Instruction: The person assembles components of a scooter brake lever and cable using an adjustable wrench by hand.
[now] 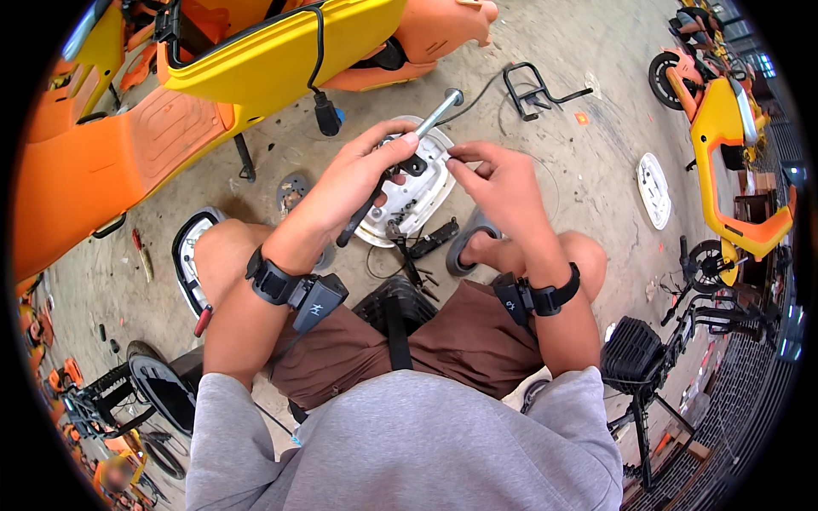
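My left hand [362, 175] is closed around a silver metal rod [439, 112] with a round flat end, held tilted up and to the right. A black bracket [415, 165] and a bent black bar [361, 218] show by the same hand; whether they join the rod is hidden. Just right of it, my right hand [503, 177] is closed in a pinch, with something small and dark at the fingertips that I cannot make out. Below both hands lies a white oval plastic shell [439, 194], with small dark pieces resting in it.
A yellow and orange scooter body [281, 64] fills the upper left. Beyond the hands lies a black tube frame [537, 89]. Another white shell [654, 191] is on the floor to the right, near a yellow scooter [711, 170]. A red-handled tool [138, 242] lies at left.
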Demonstrator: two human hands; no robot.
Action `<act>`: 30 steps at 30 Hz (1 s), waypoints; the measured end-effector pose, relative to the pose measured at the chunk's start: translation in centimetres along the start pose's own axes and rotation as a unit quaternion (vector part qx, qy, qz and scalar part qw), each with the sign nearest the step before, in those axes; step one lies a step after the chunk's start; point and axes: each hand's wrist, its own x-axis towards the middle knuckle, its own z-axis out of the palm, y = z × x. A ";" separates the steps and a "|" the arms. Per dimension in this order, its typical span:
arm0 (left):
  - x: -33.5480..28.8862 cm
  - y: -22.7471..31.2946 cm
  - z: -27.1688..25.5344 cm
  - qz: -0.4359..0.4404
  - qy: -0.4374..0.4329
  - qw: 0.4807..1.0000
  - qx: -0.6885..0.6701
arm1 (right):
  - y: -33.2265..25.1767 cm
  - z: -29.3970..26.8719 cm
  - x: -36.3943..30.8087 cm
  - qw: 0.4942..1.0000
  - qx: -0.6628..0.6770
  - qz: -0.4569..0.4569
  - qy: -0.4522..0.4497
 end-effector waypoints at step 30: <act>1.2 -0.9 -1.1 -0.078 -0.118 0.970 -0.199 | -0.8 1.1 0.5 0.972 0.214 -0.010 0.100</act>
